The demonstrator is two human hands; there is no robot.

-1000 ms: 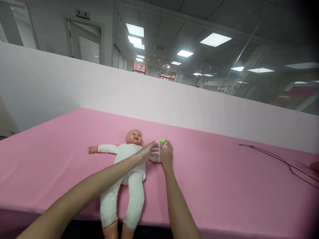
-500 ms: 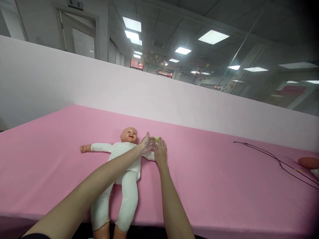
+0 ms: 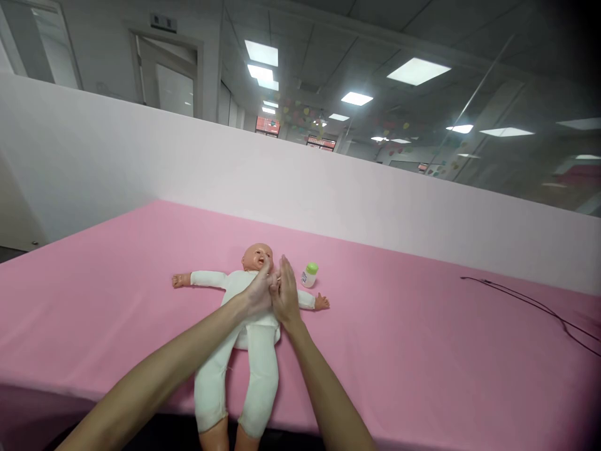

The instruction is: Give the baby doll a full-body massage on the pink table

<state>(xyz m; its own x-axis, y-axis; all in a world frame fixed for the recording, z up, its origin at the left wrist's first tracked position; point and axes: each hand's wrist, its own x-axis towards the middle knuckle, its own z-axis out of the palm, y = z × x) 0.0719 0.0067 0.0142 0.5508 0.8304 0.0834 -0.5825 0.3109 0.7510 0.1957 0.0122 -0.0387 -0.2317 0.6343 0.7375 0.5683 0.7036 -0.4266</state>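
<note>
A baby doll [image 3: 261, 357] with a white cloth body lies on its back, arms spread. Over its chest, my left hand [image 3: 258, 293] and my right hand [image 3: 286, 297] meet palm to palm, fingers stretched out. I see nothing held between them, though the palms' inner faces are mostly hidden. Just right of my right hand, a small white bottle [image 3: 308, 279] with a green cap stands by the doll's outstretched arm, touched by neither hand. My hands hide part of the doll's chest and the edge of its face.
Pink cloth covers the table [image 3: 399, 351]. A thin black cable [image 3: 526, 302] lies along its right side. Behind the table runs a low white partition [image 3: 352, 194], with glass above it. The doll's feet reach the table's front edge.
Both hands have left the green-capped bottle and come together over the doll's chest. The bottle, mostly covered before, now shows fully. The view has shifted slightly left.
</note>
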